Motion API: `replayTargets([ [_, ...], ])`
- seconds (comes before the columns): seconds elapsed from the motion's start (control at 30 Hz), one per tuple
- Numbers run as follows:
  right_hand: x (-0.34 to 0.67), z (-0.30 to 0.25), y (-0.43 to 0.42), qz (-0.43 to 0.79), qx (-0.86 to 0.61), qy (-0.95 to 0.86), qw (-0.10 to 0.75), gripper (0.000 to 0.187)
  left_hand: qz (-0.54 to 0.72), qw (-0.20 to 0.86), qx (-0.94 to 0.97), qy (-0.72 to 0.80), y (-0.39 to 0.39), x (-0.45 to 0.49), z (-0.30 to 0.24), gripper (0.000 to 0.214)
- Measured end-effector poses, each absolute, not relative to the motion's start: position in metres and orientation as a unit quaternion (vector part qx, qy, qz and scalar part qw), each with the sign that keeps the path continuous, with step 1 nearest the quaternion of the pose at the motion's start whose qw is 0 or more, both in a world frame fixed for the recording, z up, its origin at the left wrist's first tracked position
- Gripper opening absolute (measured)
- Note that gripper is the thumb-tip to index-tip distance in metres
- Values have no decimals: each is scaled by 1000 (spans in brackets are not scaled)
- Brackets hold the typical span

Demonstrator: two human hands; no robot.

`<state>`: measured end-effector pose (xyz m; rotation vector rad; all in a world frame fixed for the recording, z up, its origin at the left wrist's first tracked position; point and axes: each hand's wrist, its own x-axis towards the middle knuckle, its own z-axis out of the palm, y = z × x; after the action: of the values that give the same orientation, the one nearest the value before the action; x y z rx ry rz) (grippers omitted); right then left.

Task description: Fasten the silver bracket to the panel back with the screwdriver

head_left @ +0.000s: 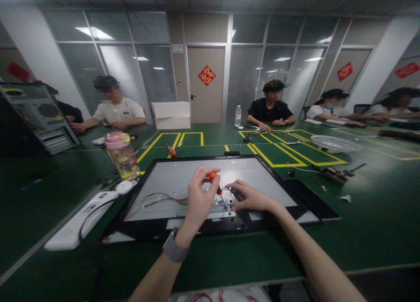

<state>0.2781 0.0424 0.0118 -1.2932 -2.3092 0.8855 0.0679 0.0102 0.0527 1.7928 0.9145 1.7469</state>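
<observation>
A flat monitor panel (269, 173) with a black frame and grey metal back lies on the green table before me. My left hand (201, 192), with a watch at its wrist, grips an orange-and-black screwdriver (213, 178). The tool stands nearly upright, its tip down at a metal bracket (226, 200) in the middle of the panel. Resting on the bracket's right side, my right hand (247, 196) has its fingers apart and seems to hold nothing. Thin wires (160, 198) run leftward from the bracket across the panel.
Left of the panel are a white power strip (82, 221) and a pink-lidded bottle (122, 155). An open computer case (39, 114) stands farther left. A second screwdriver (171, 151) lies beyond the panel. A black phone-like slab (311, 199) lies at right. Several people sit around the table.
</observation>
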Motion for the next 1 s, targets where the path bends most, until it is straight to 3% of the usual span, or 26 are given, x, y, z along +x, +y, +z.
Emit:
replayTargets([
  [0.8,277,14,41,320,-460,-810,175,69,639,241,650,333,8,68,55,13],
  [1.0,278,12,43,313,-458,-814,174,70,633,290,645,314,7,67,55,26],
])
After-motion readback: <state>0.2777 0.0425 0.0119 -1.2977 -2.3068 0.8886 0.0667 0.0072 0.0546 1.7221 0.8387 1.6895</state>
